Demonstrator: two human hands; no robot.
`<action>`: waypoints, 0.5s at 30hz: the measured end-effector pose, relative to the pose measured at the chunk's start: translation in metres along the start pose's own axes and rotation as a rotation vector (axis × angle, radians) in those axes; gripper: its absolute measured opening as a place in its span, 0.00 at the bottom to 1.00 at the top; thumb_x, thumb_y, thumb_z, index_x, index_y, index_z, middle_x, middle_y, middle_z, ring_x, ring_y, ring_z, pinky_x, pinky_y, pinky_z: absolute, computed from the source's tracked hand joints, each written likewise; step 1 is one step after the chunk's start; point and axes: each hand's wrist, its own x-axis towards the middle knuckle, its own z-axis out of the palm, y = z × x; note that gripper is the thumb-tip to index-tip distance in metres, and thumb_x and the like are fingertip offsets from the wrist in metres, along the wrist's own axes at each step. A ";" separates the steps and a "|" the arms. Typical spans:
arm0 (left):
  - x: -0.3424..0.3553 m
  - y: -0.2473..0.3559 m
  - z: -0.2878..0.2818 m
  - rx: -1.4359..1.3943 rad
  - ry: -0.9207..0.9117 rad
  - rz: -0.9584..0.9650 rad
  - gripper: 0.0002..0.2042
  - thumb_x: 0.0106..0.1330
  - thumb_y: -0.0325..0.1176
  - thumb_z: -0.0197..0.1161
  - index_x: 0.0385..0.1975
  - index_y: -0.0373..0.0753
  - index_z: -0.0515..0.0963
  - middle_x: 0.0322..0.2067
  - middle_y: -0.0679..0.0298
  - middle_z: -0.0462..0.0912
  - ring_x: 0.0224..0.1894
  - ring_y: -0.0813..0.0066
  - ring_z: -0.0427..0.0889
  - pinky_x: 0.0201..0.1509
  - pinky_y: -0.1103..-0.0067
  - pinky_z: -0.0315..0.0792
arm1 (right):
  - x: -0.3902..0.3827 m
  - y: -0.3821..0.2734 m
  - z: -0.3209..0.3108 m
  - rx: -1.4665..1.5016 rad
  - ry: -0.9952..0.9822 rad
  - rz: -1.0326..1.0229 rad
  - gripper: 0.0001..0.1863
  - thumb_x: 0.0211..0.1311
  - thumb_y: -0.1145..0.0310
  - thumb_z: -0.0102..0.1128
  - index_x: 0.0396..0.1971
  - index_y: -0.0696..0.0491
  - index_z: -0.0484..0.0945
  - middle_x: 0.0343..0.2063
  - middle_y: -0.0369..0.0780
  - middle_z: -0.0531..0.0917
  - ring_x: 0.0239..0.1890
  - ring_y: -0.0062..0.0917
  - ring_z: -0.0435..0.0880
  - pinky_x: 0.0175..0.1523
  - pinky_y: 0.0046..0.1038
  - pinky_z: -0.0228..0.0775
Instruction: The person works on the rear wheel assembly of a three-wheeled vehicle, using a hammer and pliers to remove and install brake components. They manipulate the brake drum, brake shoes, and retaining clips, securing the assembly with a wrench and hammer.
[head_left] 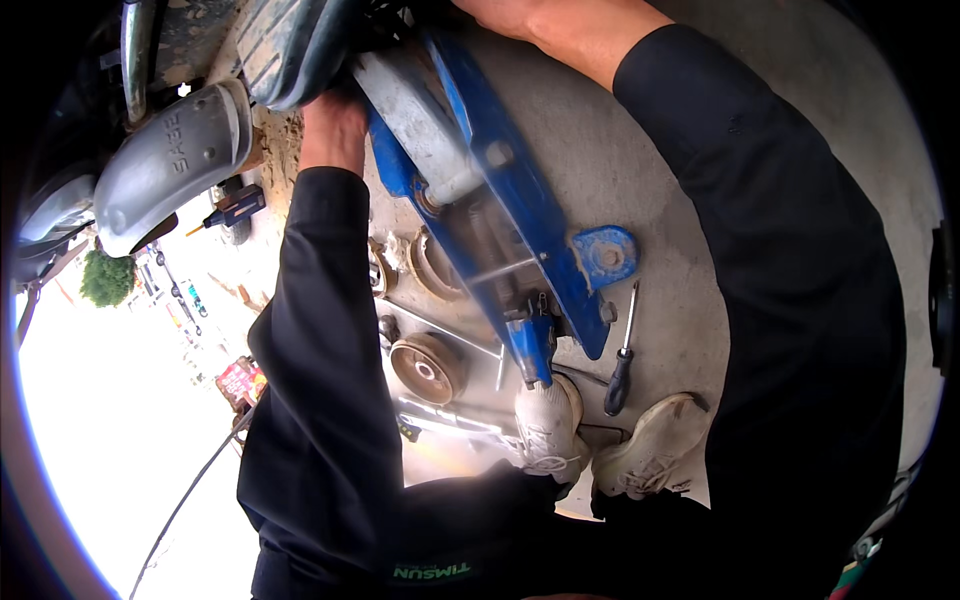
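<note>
My left hand (334, 125) reaches under a dark, ridged vehicle part (289, 50), beside the head of a blue floor jack (521, 220) with a silver lifting arm (418, 115); its fingers are hidden. My right hand (510, 15) extends past the top edge above the jack, so what it holds or touches is out of sight. At the upper left, a silver exhaust silencer (165, 165) hangs on the vehicle, left of my left forearm.
A screwdriver (618, 382) lies right of the jack. Rusty round metal parts (420, 350) and metal rods (450, 330) lie left of it. My white shoes (545, 430) are below. A blue tool (240, 208) and a cable (190, 490) lie on the left.
</note>
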 end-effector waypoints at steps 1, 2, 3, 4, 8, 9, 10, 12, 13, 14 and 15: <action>0.003 -0.002 0.004 -0.008 0.010 0.000 0.21 0.65 0.42 0.64 0.53 0.35 0.76 0.48 0.58 0.82 0.53 0.62 0.77 0.63 0.66 0.69 | -0.002 0.005 0.004 -0.051 0.077 -0.060 0.17 0.65 0.63 0.47 0.47 0.50 0.81 0.54 0.42 0.79 0.60 0.31 0.73 0.63 0.35 0.65; 0.006 -0.003 0.008 -0.016 0.019 -0.001 0.20 0.65 0.41 0.64 0.52 0.35 0.76 0.47 0.58 0.82 0.53 0.63 0.77 0.63 0.67 0.70 | -0.004 0.011 0.008 -0.103 0.154 -0.119 0.16 0.64 0.64 0.47 0.45 0.49 0.82 0.51 0.42 0.81 0.58 0.30 0.74 0.62 0.36 0.66; 0.005 -0.004 0.001 -0.005 0.017 0.001 0.20 0.65 0.42 0.63 0.52 0.35 0.76 0.47 0.58 0.82 0.53 0.63 0.77 0.63 0.67 0.70 | -0.011 0.008 0.012 -0.160 0.098 -0.102 0.16 0.64 0.64 0.47 0.46 0.49 0.82 0.51 0.41 0.81 0.58 0.31 0.74 0.62 0.36 0.66; 0.004 -0.004 -0.006 0.007 0.013 0.004 0.20 0.65 0.42 0.63 0.52 0.35 0.76 0.47 0.59 0.82 0.52 0.63 0.77 0.63 0.67 0.70 | -0.017 0.006 0.016 -0.217 0.041 -0.086 0.17 0.64 0.64 0.47 0.46 0.49 0.82 0.51 0.41 0.81 0.58 0.32 0.74 0.62 0.36 0.66; 0.005 0.000 -0.016 0.001 0.001 -0.012 0.21 0.65 0.43 0.63 0.52 0.36 0.76 0.47 0.57 0.82 0.52 0.62 0.77 0.63 0.66 0.70 | -0.020 0.001 0.018 -0.248 -0.094 -0.030 0.18 0.64 0.64 0.46 0.48 0.49 0.81 0.52 0.41 0.80 0.58 0.34 0.74 0.64 0.35 0.64; 0.006 0.002 -0.018 -0.002 -0.022 -0.019 0.21 0.65 0.44 0.63 0.52 0.36 0.76 0.48 0.57 0.81 0.53 0.62 0.77 0.63 0.65 0.69 | -0.019 0.001 0.019 -0.276 -0.041 -0.089 0.18 0.65 0.63 0.46 0.49 0.50 0.81 0.53 0.41 0.79 0.58 0.34 0.74 0.64 0.35 0.64; 0.007 0.003 -0.020 -0.005 -0.043 -0.023 0.22 0.65 0.44 0.63 0.52 0.36 0.76 0.48 0.56 0.81 0.53 0.61 0.77 0.63 0.65 0.69 | -0.017 0.002 0.020 -0.301 0.014 -0.148 0.19 0.65 0.63 0.46 0.50 0.50 0.80 0.54 0.41 0.79 0.58 0.34 0.74 0.64 0.35 0.64; 0.008 0.002 -0.021 -0.016 -0.052 -0.036 0.22 0.65 0.44 0.63 0.53 0.36 0.76 0.49 0.55 0.81 0.53 0.60 0.77 0.64 0.64 0.68 | -0.013 0.002 0.021 -0.290 0.084 -0.176 0.20 0.65 0.63 0.46 0.52 0.50 0.79 0.55 0.42 0.78 0.59 0.34 0.73 0.65 0.35 0.63; 0.010 0.000 -0.019 -0.025 -0.039 -0.044 0.22 0.65 0.45 0.63 0.53 0.36 0.76 0.49 0.55 0.81 0.53 0.59 0.77 0.64 0.64 0.68 | -0.013 0.003 0.019 -0.274 0.087 -0.152 0.20 0.65 0.63 0.46 0.52 0.51 0.79 0.55 0.42 0.78 0.59 0.34 0.73 0.65 0.35 0.63; 0.011 -0.003 -0.018 -0.034 -0.026 -0.053 0.22 0.65 0.45 0.63 0.53 0.36 0.75 0.50 0.55 0.80 0.53 0.59 0.77 0.65 0.64 0.68 | -0.013 0.003 0.017 -0.263 0.079 -0.128 0.20 0.65 0.63 0.46 0.52 0.51 0.79 0.55 0.42 0.78 0.59 0.35 0.73 0.65 0.35 0.64; 0.012 -0.005 -0.016 -0.034 -0.026 -0.052 0.23 0.65 0.45 0.63 0.54 0.36 0.75 0.51 0.55 0.80 0.54 0.59 0.76 0.65 0.63 0.67 | -0.013 0.004 0.016 -0.253 0.072 -0.111 0.20 0.65 0.63 0.46 0.52 0.51 0.79 0.55 0.42 0.78 0.59 0.35 0.73 0.65 0.35 0.64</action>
